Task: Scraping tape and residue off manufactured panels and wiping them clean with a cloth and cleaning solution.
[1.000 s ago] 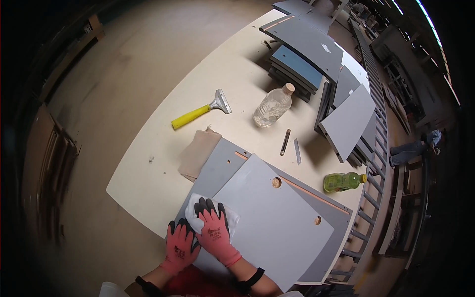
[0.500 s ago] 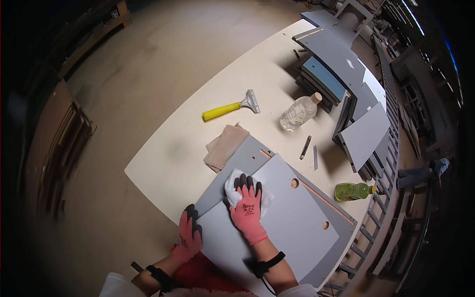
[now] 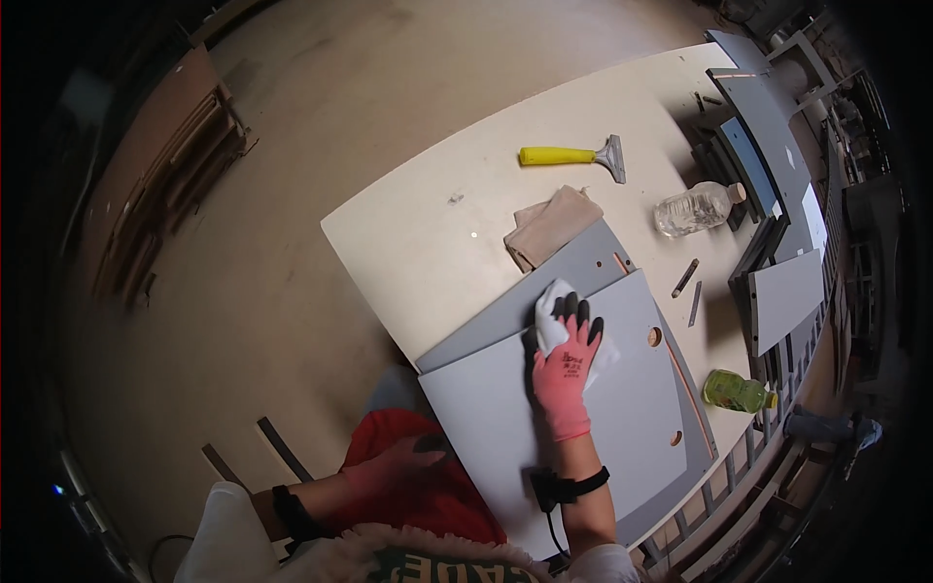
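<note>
My right hand (image 3: 567, 374), in a pink glove with black fingertips, presses a crumpled white cloth (image 3: 552, 309) onto the upper part of a light grey panel (image 3: 496, 437). Two round holes show along this panel's right side. A darker grey panel (image 3: 476, 335) lies beneath it and sticks out at the far edge. My left hand (image 3: 400, 464), gloved alike, hovers in front of the red fabric (image 3: 394, 432) at my lap, off the panels. Motion smears its fingers, and I make out nothing in it. Beyond the panels lies a folded beige cloth (image 3: 554, 228).
On the cream table (image 3: 418, 233) lie a yellow-handled scraper (image 3: 573, 155), a clear bottle (image 3: 692, 211), a dark utility knife (image 3: 685, 278), a thin blade (image 3: 695, 303) and a green bottle (image 3: 736, 391). More grey panels (image 3: 787, 301) are stacked at the right, beside a roller conveyor (image 3: 700, 500).
My left hand has left the panel's edge and dropped back toward my lap. My right hand stays on the cloth near the panel's far edge. The whole view has swung left.
</note>
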The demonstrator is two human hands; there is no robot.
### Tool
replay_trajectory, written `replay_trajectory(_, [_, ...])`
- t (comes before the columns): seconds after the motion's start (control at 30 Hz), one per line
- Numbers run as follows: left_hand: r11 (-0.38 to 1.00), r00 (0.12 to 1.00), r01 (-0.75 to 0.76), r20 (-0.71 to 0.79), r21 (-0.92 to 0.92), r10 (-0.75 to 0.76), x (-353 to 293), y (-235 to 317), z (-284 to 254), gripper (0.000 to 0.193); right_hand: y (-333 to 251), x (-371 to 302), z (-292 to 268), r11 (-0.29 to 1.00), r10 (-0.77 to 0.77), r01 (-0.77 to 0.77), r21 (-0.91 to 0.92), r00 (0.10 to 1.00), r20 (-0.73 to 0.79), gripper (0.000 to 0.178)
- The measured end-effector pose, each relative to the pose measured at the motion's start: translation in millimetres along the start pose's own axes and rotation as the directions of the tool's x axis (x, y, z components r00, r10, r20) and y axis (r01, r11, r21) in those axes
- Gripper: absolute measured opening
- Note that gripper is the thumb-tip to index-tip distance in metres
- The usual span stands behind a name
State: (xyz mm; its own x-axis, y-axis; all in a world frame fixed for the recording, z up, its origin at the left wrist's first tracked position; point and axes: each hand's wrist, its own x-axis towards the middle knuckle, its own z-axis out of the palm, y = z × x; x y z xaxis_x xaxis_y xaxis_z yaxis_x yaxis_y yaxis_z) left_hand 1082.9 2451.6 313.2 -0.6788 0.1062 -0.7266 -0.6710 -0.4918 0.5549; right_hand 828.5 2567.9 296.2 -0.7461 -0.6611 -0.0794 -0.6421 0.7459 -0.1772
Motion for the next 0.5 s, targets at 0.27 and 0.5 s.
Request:
replay_trajectory(0.27, [0.996, 0.996, -0.02, -0.082, 0.083, 0.026, 25.4, -7.5, -1.6, 0.037, -76.5, -55.7, -2.4, 0.879, -0.47, 0.403, 0.257, 0.824, 0.316, 0.059])
replay_trajectory(0.5, [0.966, 0.993, -0.11, -0.022, 0.233, 0.119, 16.7, 16.7, -11.6, 0.036, -51.6, -12.6, -18.4, 0.959, -0.278, 0.262, 0.112, 0.945, 0.174, 0.057])
